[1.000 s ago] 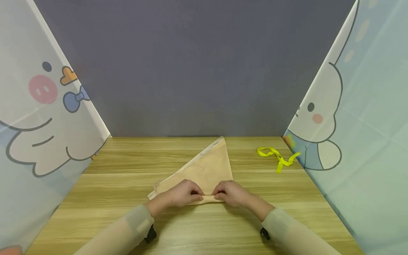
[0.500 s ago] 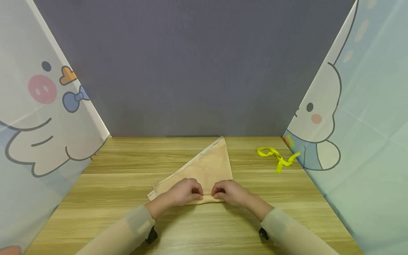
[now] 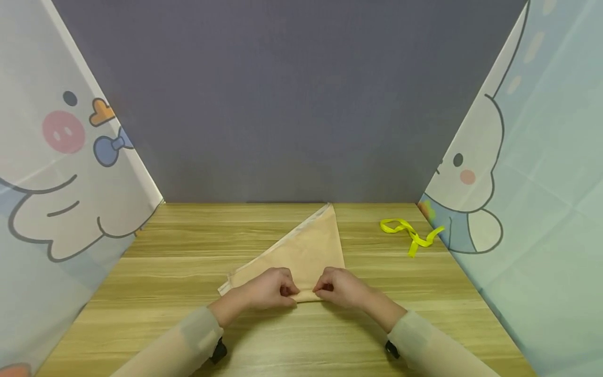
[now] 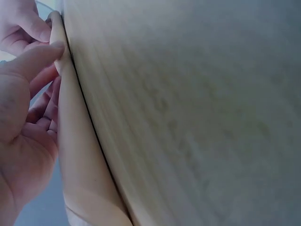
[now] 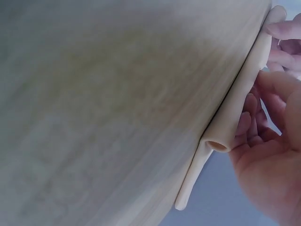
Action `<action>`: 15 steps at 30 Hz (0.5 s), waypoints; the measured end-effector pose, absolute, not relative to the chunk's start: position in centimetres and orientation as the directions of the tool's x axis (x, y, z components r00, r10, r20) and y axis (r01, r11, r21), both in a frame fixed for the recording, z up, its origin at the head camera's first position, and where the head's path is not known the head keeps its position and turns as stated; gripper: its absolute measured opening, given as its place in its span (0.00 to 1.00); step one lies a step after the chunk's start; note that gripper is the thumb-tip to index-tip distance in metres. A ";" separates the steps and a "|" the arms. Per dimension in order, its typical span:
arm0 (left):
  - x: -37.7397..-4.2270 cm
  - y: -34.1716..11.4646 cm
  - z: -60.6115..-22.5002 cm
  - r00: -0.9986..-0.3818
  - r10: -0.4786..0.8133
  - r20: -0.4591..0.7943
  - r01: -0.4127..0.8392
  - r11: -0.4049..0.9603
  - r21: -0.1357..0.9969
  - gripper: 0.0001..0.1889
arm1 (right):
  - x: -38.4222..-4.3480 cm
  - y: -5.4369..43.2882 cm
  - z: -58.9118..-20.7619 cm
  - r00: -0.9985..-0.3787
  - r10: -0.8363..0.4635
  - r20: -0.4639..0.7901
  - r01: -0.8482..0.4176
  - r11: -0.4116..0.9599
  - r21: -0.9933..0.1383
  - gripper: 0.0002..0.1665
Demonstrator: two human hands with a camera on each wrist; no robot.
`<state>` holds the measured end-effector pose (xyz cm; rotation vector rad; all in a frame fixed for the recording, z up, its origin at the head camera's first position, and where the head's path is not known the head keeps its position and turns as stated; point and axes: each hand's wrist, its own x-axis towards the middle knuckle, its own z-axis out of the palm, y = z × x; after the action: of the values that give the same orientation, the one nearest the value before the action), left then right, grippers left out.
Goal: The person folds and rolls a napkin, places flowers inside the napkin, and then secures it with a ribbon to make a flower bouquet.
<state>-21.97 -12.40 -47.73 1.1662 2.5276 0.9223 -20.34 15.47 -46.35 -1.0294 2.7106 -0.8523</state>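
A beige cloth [image 3: 308,248], folded to a rough triangle, lies on the wooden table with its tip toward the back wall. Its near edge is turned over into a narrow roll. My left hand [image 3: 268,289] pinches this roll between thumb and fingers. Just to the right, my right hand [image 3: 345,287] pinches it too, a short gap between the two. In the left wrist view the rolled edge [image 4: 80,136] runs along the tabletop beside the fingers. The right wrist view shows the hollow end of the roll [image 5: 225,125] near my right palm.
A yellow ribbon [image 3: 410,233] lies loosely curled at the back right of the wooden table [image 3: 301,340]. A dark grey wall [image 3: 292,104] rises behind. Cartoon-printed panels [image 3: 542,209] stand along both sides.
My left hand has shifted slightly left and toward the near edge, its thumb lower on the roll. The right hand stays nearly in place; the ribbon has not moved.
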 end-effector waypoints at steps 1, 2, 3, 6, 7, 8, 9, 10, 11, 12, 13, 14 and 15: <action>-22.0 -12.4 -47.8 -0.663 0.745 0.068 0.614 0.490 0.618 0.12 | -20.3 15.5 -46.4 -0.766 -0.638 0.074 -0.564 0.612 -0.554 0.04; -22.0 -12.4 -47.8 -0.659 0.749 0.074 0.624 0.488 0.610 0.12 | -20.2 15.5 -46.4 -0.772 -0.633 0.062 -0.550 0.616 -0.564 0.03; -22.0 -12.4 -47.8 -0.655 0.751 0.081 0.634 0.488 0.599 0.12 | -20.2 15.4 -46.4 -0.775 -0.629 0.051 -0.537 0.616 -0.576 0.02; -21.9 -12.4 -47.8 -0.652 0.753 0.089 0.644 0.488 0.590 0.11 | -20.1 15.4 -46.3 -0.786 -0.618 0.013 -0.496 0.619 -0.609 0.03; -21.9 -12.4 -47.9 -0.652 0.753 0.090 0.643 0.487 0.592 0.12 | -20.1 15.4 -46.3 -0.787 -0.617 0.007 -0.489 0.617 -0.616 0.04; -21.9 -12.4 -47.8 -0.653 0.752 0.089 0.640 0.486 0.595 0.12 | -20.1 15.4 -46.3 -0.785 -0.619 0.005 -0.489 0.615 -0.619 0.05; -21.9 -12.4 -47.8 -0.653 0.752 0.088 0.638 0.483 0.599 0.12 | -20.2 15.4 -46.3 -0.784 -0.620 0.003 -0.488 0.614 -0.621 0.06; -21.9 -12.4 -47.7 -0.652 0.753 0.090 0.638 0.480 0.602 0.13 | -20.2 15.4 -46.3 -0.784 -0.621 0.001 -0.488 0.614 -0.620 0.06; -21.9 -12.5 -47.7 -0.653 0.752 0.089 0.635 0.480 0.605 0.13 | -20.2 15.4 -46.3 -0.783 -0.622 0.000 -0.488 0.614 -0.620 0.07; -21.9 -12.5 -47.7 -0.652 0.753 0.089 0.634 0.478 0.608 0.13 | -20.2 15.4 -46.3 -0.782 -0.623 0.000 -0.489 0.614 -0.620 0.07; -21.9 -12.5 -47.7 -0.652 0.753 0.087 0.632 0.478 0.609 0.13 | -20.2 15.4 -46.3 -0.780 -0.626 0.003 -0.493 0.612 -0.618 0.07; -21.9 -12.5 -47.7 -0.653 0.753 0.085 0.632 0.479 0.610 0.13 | -20.2 15.5 -46.3 -0.779 -0.627 0.003 -0.495 0.611 -0.618 0.07; -21.8 -12.6 -47.7 -0.653 0.753 0.084 0.631 0.479 0.611 0.13 | -20.2 15.5 -46.2 -0.781 -0.625 -0.001 -0.490 0.613 -0.619 0.07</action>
<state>-21.85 -12.59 -47.69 1.1981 2.5280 0.9205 -20.20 15.46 -46.24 -0.9196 2.6219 -0.9094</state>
